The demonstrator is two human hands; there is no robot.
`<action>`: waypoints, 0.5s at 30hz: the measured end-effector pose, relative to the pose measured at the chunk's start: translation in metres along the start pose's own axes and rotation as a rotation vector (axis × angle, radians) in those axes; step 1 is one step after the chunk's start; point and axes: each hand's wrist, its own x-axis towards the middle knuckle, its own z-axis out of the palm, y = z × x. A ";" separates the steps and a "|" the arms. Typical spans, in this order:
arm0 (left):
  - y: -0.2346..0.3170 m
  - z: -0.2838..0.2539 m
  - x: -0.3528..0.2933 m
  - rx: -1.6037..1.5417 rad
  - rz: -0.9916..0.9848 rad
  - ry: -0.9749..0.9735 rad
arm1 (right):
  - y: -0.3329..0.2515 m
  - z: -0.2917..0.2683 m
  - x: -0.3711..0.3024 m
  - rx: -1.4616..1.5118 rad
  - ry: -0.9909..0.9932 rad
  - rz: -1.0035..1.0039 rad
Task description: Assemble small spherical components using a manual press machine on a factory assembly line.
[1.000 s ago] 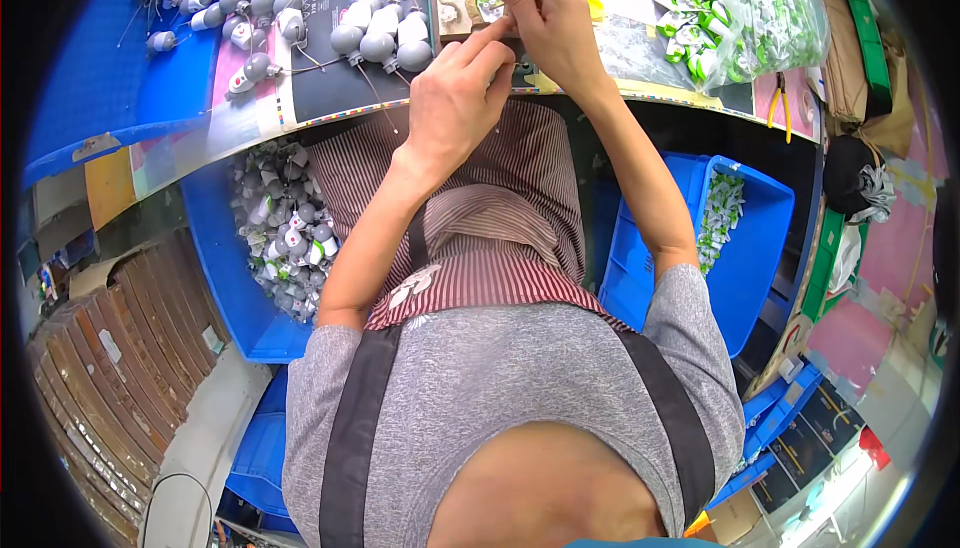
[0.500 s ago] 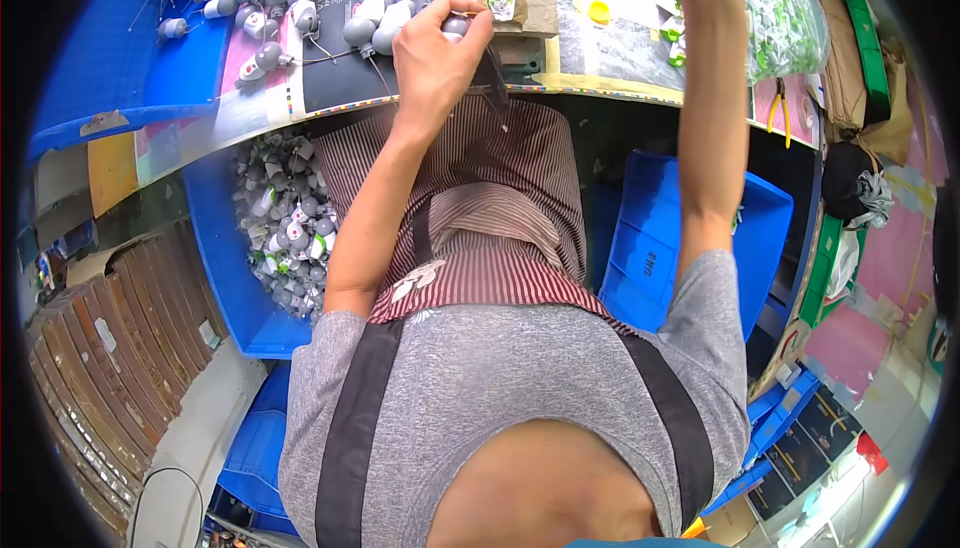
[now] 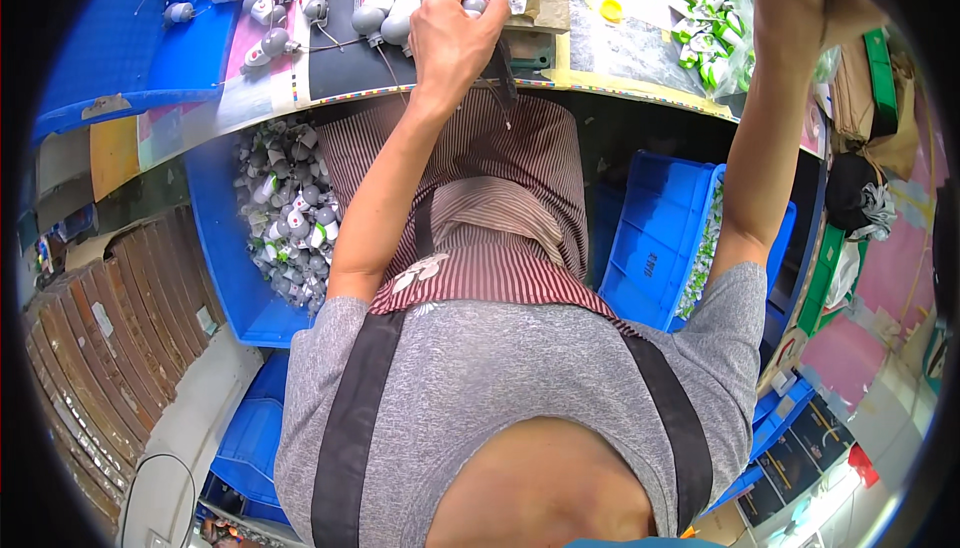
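Right hand (image 3: 846,8) has swung outward; left hand (image 3: 455,40) holds grey ball (image 3: 475,5)

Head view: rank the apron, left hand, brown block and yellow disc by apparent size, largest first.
1. Apron
2. Left hand
3. Brown block, partly covered, so judged by what shows
4. Yellow disc

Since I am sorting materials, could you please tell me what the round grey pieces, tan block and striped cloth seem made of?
Round grey pieces: probably plastic, smooth matte; even colour, clean round shape.
Tan block: perhaps wood or cardboard, matte; dull surface leaves it open.
Striped cloth: apparently woven fabric, matte; soft folds.
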 end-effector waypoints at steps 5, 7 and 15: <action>0.005 0.002 -0.001 0.020 0.062 0.015 | -0.043 -0.027 -0.018 -0.359 -0.186 -0.167; 0.001 0.003 0.000 0.069 0.126 0.021 | -0.043 -0.029 -0.026 -0.438 -0.258 -0.220; -0.001 0.003 0.000 -0.014 0.271 0.018 | 0.001 -0.024 -0.061 -0.345 -0.154 -0.610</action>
